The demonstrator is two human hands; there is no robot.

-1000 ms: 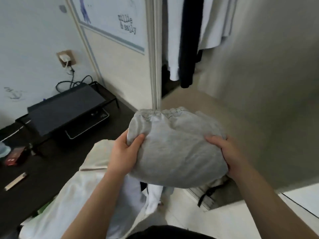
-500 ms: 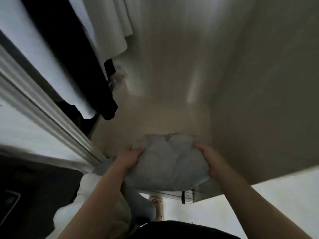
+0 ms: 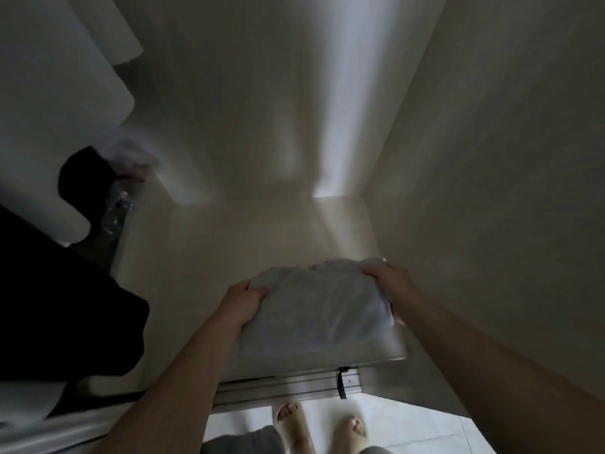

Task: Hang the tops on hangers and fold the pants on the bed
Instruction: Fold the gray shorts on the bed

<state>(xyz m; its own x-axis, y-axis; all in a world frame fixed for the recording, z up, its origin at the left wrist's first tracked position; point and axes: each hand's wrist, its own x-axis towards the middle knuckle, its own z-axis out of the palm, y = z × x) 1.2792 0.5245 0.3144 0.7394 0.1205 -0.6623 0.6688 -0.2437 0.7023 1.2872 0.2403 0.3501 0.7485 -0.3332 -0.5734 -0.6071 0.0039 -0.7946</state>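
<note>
Folded light grey pants (image 3: 316, 306) sit low inside a beige wardrobe compartment, just above or on its floor (image 3: 229, 244); contact is unclear. My left hand (image 3: 242, 303) grips the bundle's left edge, thumb on top. At the right edge, my right hand (image 3: 388, 283) grips the far corner, with the fingers curled over the fabric. Hanging tops show at the left: white garments (image 3: 49, 103) and a black one (image 3: 65, 306).
The wardrobe's right wall (image 3: 491, 191) stands close to my right arm. A metal sliding-door track (image 3: 294, 388) with a black strap runs along the front edge. My feet in beige slippers (image 3: 291, 424) stand on white floor tiles. Small blurred items (image 3: 118, 204) lie at the back left.
The view has swung from the desk and wardrobe front down into the compartment. Both hands have carried the folded pants forward and down, toward the right wall.
</note>
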